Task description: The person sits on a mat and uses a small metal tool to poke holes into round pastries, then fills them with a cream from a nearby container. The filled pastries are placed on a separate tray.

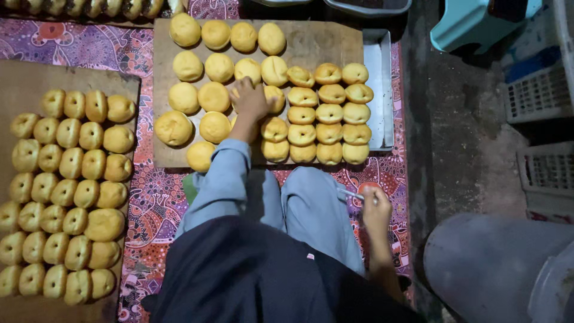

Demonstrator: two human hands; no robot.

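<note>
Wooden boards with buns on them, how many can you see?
2: the left board at the left edge, the centre board ahead under the left hand. Buns along the top edge may sit on a third, hidden.

Dim overhead light, brightest on the wooden board (323, 45). Right of the board, the floor falls into shadow. Edges slightly soft.

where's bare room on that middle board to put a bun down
Bare wood shows on the middle board at its top right, above the pinched buns. The metal tray beside it is free. Around the left hand it is packed.
</note>
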